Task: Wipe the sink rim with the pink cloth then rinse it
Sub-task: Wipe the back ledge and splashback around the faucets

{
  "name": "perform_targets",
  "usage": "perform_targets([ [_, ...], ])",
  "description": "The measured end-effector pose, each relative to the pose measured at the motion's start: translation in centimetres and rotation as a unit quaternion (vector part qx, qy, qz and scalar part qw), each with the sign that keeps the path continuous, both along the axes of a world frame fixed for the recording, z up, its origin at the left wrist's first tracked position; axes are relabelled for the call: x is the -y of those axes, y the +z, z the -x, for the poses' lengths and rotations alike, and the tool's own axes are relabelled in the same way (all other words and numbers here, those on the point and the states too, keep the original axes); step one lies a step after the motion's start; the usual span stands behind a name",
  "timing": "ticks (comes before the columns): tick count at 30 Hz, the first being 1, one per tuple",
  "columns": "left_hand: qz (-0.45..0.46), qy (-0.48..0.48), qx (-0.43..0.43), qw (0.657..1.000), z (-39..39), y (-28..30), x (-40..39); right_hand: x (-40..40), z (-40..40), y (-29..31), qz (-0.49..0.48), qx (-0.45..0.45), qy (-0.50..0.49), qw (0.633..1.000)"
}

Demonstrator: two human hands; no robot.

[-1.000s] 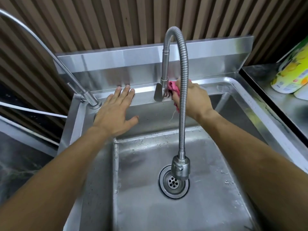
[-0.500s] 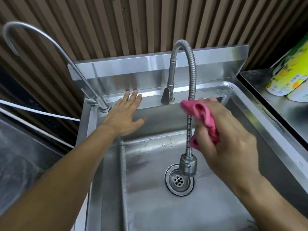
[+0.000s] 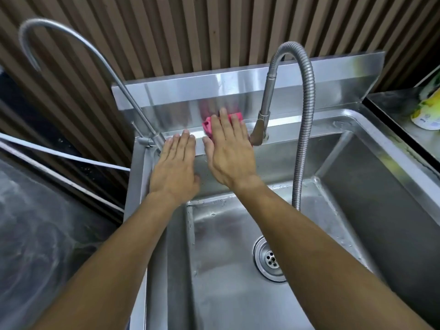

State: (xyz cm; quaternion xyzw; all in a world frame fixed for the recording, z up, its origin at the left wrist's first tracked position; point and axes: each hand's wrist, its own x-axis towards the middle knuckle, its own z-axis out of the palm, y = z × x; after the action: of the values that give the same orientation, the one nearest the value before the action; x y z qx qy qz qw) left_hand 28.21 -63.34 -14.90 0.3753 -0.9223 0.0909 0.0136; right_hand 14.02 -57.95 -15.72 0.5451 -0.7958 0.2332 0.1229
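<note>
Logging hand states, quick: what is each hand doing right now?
Left hand: open, flat on the sink rim, empty.
Right hand: open, flat, pressing the pink cloth.

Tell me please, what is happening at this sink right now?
A person is wiping the back rim of the stainless steel sink. The right hand lies flat on the pink cloth, pressing it against the ledge beside the base of the flexible steel hose faucet. The left hand rests open on the rim near the thin curved steel tap. No water runs, so rinsing has not begun.
</note>
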Motion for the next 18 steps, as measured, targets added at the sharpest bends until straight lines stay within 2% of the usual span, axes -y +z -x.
perform_targets([
  [4, -0.017, -0.016, -0.008, 1.000, 0.0, 0.0, 0.2, -0.3, -1.1, 0.5, -0.048, 0.054, -0.044, 0.996],
  [6, -0.023, -0.020, -0.011, 0.999, -0.2, 0.1, 0.2, 0.3, -1.0, 1.0, -0.064, 0.048, -0.072, 0.994],
  [8, -0.024, -0.022, -0.016, 0.999, -0.2, 0.1, 0.3, 0.6, -1.7, 1.3, -0.061, 0.034, -0.102, 0.992],
  [11, -0.019, -0.010, -0.024, 0.999, -0.2, -0.2, 0.3, 0.3, -4.0, 0.9, -0.032, 0.077, -0.133, 0.988],
  [15, -0.027, -0.006, -0.004, 1.000, -0.1, 0.2, 0.0, 0.4, -1.5, 0.8, -0.064, 0.030, -0.064, 0.995],
  [18, -0.023, -0.010, 0.012, 1.000, 0.0, 0.4, 0.0, 1.2, -0.9, 1.5, -0.079, 0.016, -0.121, 0.989],
])
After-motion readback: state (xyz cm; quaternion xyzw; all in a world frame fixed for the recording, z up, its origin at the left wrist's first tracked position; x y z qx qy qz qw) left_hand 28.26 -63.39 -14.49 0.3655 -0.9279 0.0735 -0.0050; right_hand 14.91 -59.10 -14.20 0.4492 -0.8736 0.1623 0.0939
